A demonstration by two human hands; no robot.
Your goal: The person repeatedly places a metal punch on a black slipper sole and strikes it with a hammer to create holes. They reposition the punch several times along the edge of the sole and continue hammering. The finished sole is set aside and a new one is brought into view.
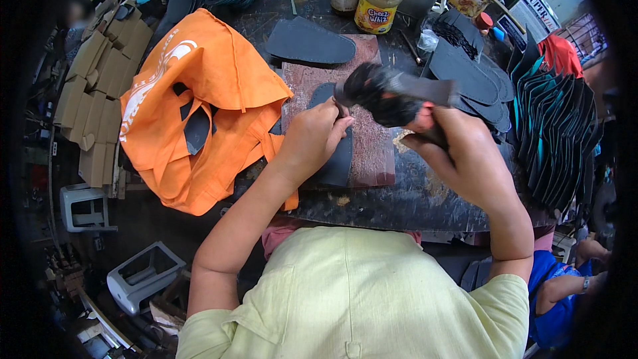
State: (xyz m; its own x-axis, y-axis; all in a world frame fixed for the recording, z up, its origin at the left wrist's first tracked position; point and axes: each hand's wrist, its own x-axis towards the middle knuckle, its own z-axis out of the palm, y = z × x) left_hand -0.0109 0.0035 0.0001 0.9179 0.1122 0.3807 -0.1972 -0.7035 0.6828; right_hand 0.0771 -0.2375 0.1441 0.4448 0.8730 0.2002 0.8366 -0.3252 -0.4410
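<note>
Left fingers [324, 114] grip a punch [343, 109], right fingers [449, 121] apparently a blurred hammer [424, 86]; the sole [337, 159] on the board [373, 149] looks part-done, more soles [465, 76] piled right of it.

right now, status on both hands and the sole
Left hand gripping small tool over black sole. Right hand gripping hammer. Orange bag close at left.
</note>
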